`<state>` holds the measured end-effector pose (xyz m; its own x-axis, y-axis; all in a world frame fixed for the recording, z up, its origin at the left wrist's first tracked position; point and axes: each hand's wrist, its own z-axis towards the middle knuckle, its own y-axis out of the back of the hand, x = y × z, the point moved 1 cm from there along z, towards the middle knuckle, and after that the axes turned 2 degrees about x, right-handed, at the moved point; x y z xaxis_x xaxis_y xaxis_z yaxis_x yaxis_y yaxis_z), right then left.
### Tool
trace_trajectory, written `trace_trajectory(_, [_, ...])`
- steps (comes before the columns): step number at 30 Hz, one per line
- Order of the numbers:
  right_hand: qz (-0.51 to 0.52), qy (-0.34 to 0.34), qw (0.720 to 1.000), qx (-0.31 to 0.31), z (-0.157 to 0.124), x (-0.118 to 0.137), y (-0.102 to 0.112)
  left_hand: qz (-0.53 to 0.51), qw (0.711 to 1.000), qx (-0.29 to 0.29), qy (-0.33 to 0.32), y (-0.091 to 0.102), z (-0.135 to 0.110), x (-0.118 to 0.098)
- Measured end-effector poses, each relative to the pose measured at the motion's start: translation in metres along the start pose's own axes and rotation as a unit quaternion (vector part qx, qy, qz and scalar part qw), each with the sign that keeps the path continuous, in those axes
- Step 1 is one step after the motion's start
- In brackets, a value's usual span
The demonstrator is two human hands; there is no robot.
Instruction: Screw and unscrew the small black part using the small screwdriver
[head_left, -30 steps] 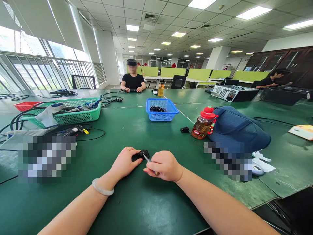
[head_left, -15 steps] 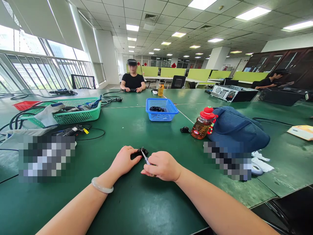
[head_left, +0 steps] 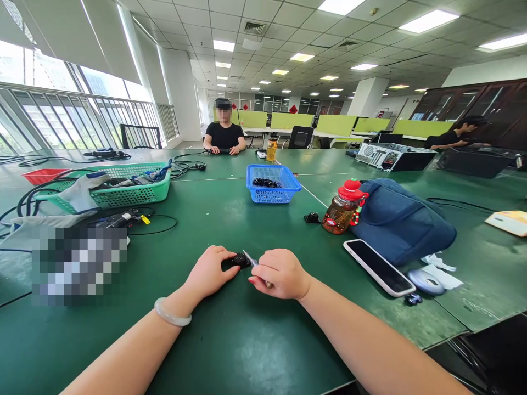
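My left hand [head_left: 212, 269] rests on the green table with thumb and fingers closed on a small black part [head_left: 241, 260], whose kind I cannot make out. The hand covers its left end. In my right hand [head_left: 282, 274] is a slim, silvery, pointed tool [head_left: 250, 258], gripped with curled fingers; most of its handle is hidden. The tool's tip points up and left, just at the right end of the black part; whether they touch I cannot tell. A blue basket [head_left: 274, 196] holding several black parts [head_left: 264, 182] stands beyond my hands.
A green basket [head_left: 158, 193] with gloves and cables stands left. Right are a red-lidded bottle [head_left: 340, 208], a blue bag [head_left: 405, 219], a phone [head_left: 379, 267] and another black part [head_left: 312, 218]. A co-worker [head_left: 223, 134] sits across the table [head_left: 197, 219].
My right hand has shifted slightly right and turned, drawing the tool's tip from over the black part to its right end. My left hand stays in nearly the same place.
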<state>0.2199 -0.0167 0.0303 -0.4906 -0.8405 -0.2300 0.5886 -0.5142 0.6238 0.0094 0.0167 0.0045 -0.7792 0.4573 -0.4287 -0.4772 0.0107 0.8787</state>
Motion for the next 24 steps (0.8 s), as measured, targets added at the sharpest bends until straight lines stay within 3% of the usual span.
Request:
trace_trajectory(7, [0.037,0.029,0.998,0.042,0.0072,0.0083,0.0047,-0.019,1.0,-0.009,0.002,0.0013,0.002,0.001])
trace_trajectory(24, [0.055,-0.037,0.991,0.117,0.0076,0.0055,0.0036,-0.015,1.0,0.002,0.013,0.0034,0.0029,-0.0007])
